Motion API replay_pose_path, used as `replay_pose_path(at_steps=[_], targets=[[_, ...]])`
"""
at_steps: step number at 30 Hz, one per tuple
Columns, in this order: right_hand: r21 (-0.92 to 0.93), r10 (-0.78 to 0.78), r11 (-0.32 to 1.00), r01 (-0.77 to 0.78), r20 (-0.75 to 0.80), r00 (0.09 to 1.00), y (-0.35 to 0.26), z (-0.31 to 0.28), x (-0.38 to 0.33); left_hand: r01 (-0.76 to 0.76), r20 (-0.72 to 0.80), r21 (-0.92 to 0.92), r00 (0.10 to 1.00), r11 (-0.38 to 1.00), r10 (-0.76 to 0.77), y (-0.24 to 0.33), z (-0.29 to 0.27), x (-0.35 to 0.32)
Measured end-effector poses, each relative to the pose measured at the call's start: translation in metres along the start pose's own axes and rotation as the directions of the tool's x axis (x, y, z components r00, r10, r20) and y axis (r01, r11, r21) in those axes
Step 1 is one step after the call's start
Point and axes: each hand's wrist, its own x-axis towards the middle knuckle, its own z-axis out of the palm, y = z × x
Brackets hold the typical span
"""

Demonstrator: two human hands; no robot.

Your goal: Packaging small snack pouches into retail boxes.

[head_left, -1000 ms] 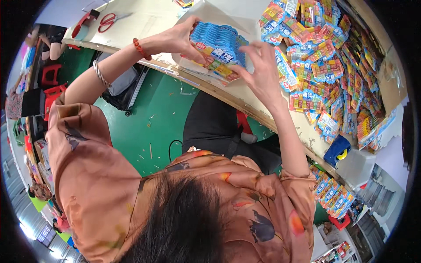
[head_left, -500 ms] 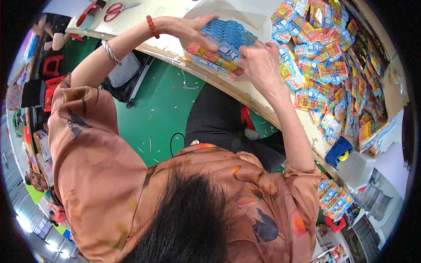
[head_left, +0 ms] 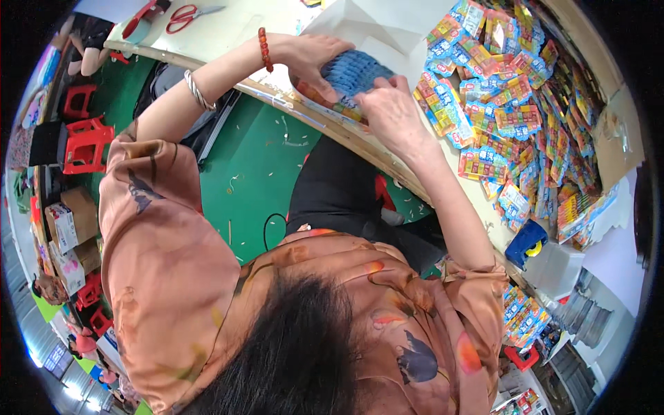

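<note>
We see the left hand (head_left: 315, 59) and right hand (head_left: 391, 111), fingers clenched on one stack of blue packets (head_left: 349, 79); loose packets (head_left: 512, 104), uncountable, lie at three o'clock on the surface (head_left: 228, 31).

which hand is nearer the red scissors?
Left. The left hand grips the blue packet stack, closer to the red scissors; the right hand holds its far side.

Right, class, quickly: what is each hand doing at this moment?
Left hand: closed over the far side of the stack of blue packets.
Right hand: gripping the near side of the same stack.
</note>
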Motion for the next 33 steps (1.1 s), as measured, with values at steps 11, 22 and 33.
replay_pose_path(at_steps=[11, 22, 33], targets=[[-0.083, -0.057, 0.995, 0.057, 0.008, 0.998, -0.010, 0.002, -0.007, -0.008, 0.035, -0.009, 0.999, 1.000, 0.008, -0.002, -0.004, -0.004], [0.038, -0.032, 0.999, 0.025, 0.191, 0.981, -0.023, -0.010, 0.001, -0.052, 0.006, -0.038, 0.999, 0.998, 0.052, 0.002, -0.008, -0.010], [0.076, 0.035, 0.996, -0.050, 0.190, 0.981, -0.017, -0.008, 0.003, -0.131, -0.106, 0.130, 0.984, 0.983, 0.145, 0.001, -0.003, -0.010]])
